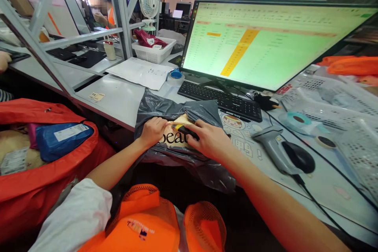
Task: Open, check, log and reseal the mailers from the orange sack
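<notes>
A dark grey plastic mailing bag (165,110) lies on the front edge of the white desk (118,98). It is cut open, showing a cream item with black lettering (174,137) inside. My left hand (152,130) pinches the bag's opened edge on the left side of the cream item. My right hand (208,138) grips a black and yellow utility knife (184,130), its tip at the opening above the lettering.
A keyboard (221,98) and large monitor (265,43) stand behind the bag. A barcode scanner (270,145) and mouse (298,157) lie to the right, with white baskets (339,106). A red sack of parcels (44,157) sits at left. Another person (103,6) works far back.
</notes>
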Motion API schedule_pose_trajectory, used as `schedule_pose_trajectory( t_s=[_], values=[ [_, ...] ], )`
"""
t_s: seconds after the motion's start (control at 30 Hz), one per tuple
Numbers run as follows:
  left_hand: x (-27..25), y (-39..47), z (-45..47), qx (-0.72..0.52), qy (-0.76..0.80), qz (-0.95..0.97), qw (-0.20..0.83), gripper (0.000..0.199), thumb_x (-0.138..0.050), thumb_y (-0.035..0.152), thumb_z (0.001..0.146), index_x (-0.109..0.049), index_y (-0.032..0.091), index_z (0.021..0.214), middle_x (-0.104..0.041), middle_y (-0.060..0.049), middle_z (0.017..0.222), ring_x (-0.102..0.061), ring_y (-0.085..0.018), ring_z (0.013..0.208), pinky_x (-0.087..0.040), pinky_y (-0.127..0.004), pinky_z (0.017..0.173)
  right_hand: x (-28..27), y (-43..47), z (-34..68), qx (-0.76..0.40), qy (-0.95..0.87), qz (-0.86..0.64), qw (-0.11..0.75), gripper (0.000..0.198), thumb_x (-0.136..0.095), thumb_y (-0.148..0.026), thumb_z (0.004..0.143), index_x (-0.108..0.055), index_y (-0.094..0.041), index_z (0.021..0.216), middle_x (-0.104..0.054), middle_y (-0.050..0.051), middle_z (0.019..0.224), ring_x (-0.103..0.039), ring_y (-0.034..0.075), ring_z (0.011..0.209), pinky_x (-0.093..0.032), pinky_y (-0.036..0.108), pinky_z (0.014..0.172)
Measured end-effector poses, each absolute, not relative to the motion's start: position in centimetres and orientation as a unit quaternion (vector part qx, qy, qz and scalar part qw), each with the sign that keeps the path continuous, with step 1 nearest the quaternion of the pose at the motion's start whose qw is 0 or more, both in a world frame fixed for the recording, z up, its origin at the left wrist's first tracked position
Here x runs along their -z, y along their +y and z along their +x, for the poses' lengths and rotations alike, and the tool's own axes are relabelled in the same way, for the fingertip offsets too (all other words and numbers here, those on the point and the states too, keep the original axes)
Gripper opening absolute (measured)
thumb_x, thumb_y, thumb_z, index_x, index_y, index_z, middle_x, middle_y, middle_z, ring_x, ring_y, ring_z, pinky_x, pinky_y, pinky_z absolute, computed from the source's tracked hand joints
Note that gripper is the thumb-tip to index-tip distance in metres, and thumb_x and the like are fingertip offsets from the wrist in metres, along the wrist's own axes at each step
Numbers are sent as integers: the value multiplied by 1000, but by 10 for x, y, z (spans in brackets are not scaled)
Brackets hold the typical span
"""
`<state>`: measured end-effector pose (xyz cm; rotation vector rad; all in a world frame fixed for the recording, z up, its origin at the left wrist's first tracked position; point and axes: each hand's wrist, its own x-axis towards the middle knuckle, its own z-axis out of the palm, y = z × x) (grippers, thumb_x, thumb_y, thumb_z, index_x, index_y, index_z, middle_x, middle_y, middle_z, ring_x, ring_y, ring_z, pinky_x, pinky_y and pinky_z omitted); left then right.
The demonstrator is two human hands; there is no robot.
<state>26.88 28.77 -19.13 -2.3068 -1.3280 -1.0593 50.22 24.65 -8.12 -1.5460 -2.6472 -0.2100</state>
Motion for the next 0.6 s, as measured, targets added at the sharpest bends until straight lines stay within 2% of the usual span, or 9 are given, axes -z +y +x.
schedule_pose_trajectory(
  t_s=[0.2, 0.33, 0.43, 0.5, 0.53, 0.6],
  values=[
    [189, 287, 257, 344, -475, -797, 143, 45, -32, 30, 111, -64, 18, 83, -68, -7, 79, -61, -21, 78, -41, -33, 71, 80, 251, 608, 136, -706, -691, 68, 44, -50, -44, 97, -71, -26, 131, -69, 11, 114, -67, 27, 87, -42, 35, 66],
    [165, 286, 260, 292, -489, -817, 87, 32, -46, 38, 107, -68, 17, 97, -72, -8, 94, -65, -23, 91, -46, -34, 78, 123, 236, 668, 129, -642, -749, 94, 51, -47, -48, 97, -68, -21, 135, -69, 14, 121, -67, 34, 97, -50, 43, 76],
    [144, 290, 273, 249, -490, -833, 63, 37, -57, 50, 102, -70, 16, 108, -72, -9, 105, -65, -26, 101, -48, -36, 84, 162, 223, 678, 108, -633, -764, 63, 57, -41, -47, 99, -64, -13, 139, -68, 20, 118, -67, 37, 99, -53, 47, 80],
    [135, 294, 282, 220, -490, -841, 56, 37, -60, 49, 100, -71, 15, 109, -72, -11, 108, -64, -27, 103, -49, -37, 88, 173, 219, 674, 113, -632, -764, 63, 57, -39, -43, 99, -65, -7, 135, -68, 24, 114, -67, 39, 101, -53, 51, 84],
    [134, 296, 287, 209, -492, -844, 50, 33, -60, 46, 101, -71, 15, 108, -72, -11, 107, -64, -27, 102, -49, -37, 88, 172, 219, 669, 123, -637, -756, 88, 56, -40, -41, 99, -66, -5, 132, -68, 25, 113, -66, 40, 103, -53, 53, 87],
    [134, 298, 294, 203, -497, -843, 32, 25, -58, 37, 102, -71, 16, 103, -71, -10, 103, -64, -27, 100, -48, -36, 86, 159, 218, 649, 145, -661, -709, 197, 49, -42, -38, 98, -68, -7, 125, -68, 24, 115, -65, 39, 109, -52, 53, 95]
  ],
)
